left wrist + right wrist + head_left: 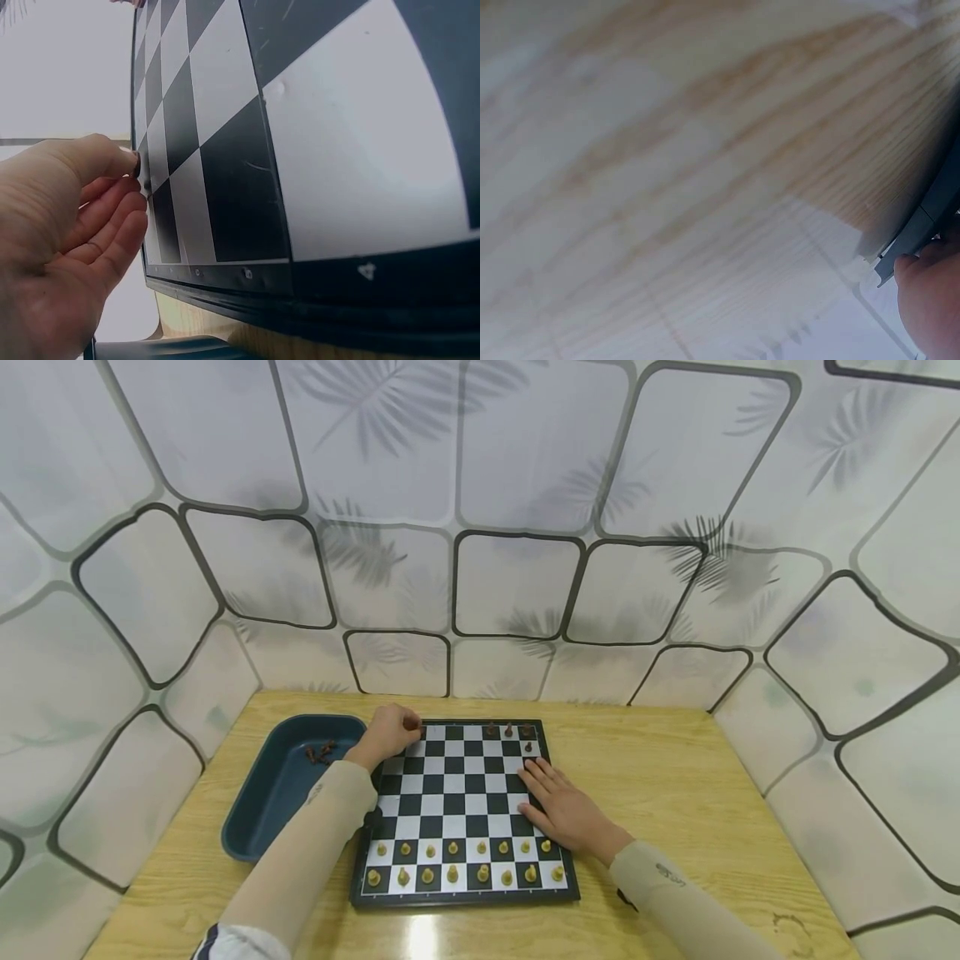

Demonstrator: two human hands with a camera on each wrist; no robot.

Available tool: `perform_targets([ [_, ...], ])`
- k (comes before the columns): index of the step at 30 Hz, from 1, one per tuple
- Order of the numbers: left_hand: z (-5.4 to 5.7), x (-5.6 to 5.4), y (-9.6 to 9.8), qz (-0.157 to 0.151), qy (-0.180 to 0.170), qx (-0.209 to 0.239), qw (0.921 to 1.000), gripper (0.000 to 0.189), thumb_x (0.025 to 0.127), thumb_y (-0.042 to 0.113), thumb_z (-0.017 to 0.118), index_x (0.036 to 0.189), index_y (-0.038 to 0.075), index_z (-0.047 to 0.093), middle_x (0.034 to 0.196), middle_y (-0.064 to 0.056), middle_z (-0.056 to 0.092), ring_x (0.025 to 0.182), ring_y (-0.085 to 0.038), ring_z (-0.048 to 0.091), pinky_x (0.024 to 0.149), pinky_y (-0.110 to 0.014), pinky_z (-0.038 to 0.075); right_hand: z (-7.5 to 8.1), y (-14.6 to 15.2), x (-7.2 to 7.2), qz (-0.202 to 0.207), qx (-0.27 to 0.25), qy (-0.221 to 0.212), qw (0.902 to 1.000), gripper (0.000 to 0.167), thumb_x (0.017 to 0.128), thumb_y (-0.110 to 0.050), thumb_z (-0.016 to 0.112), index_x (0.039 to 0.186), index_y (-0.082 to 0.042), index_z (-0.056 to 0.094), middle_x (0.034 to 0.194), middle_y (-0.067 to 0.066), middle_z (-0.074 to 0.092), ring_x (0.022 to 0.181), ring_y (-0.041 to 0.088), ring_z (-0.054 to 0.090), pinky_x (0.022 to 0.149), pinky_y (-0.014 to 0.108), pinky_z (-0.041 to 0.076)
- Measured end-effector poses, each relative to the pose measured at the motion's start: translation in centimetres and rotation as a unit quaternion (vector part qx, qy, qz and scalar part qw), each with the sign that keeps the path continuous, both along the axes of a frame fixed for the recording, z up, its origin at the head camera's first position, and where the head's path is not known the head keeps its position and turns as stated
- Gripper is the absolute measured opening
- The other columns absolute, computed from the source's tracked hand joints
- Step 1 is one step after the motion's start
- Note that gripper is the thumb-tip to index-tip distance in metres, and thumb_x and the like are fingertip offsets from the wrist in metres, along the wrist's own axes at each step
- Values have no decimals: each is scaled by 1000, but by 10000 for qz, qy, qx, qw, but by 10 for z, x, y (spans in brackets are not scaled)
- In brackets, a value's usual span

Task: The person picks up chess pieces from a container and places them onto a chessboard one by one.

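A black-and-white chessboard (453, 787) lies on the table with two rows of pale yellow chess pieces (452, 874) along its near side. At the far right corner stand several dark brown pieces (509, 730). My left hand (387, 732) is at the far left corner, its thumb and fingers pinching a small dark chess piece (136, 163), mostly hidden by the fingertips. My right hand (566, 810) rests with extended fingers on the board's right edge, just nearer than the brown pieces. In the right wrist view, only part of that hand (932, 296) shows beside the board's edge.
To the left of the board stands a dark blue tray (258, 777) with several brown pieces (320, 752) inside, under the left forearm's reach. The wooden table (660, 768) runs back to a patterned fabric wall (517, 585) that also encloses both sides.
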State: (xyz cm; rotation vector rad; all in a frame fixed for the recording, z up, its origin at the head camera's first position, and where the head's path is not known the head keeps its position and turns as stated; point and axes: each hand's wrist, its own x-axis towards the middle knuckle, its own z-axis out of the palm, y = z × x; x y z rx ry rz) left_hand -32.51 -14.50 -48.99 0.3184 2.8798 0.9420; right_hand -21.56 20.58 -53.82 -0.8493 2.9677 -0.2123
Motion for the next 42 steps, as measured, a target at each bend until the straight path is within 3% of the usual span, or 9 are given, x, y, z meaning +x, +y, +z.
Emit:
perform_targets([
  [21,-4,-5,-2,-28,-81,-196,9998,12,96,13,74,104,6,79,107,-11,78,94,-23,69,87,-43,59,-1,0,0,16,-20,24,10000,71,111,-54,38,166,-9,33,174,12,29,163,33,21,131,48,25],
  [28,12,-1,-13,-197,-52,204,9996,37,98,18,74,130,0,72,127,-18,74,118,-35,69,98,-50,58,1,0,1,-14,22,12,10000,71,111,-54,38,166,-10,33,173,12,29,163,33,21,130,48,26],
  [36,32,10,-41,-102,36,985,9951,35,102,19,69,131,1,70,133,-22,70,121,-39,67,98,-53,57,1,0,1,76,7,-12,10000,70,112,-53,39,165,-8,33,173,14,29,163,34,21,130,49,26],
  [42,37,17,-67,206,188,1188,9925,35,101,23,71,129,2,73,127,-22,73,116,-38,69,96,-52,58,1,2,0,127,-9,-16,9999,70,112,-52,40,165,-6,32,173,16,29,163,36,21,130,50,26],
])
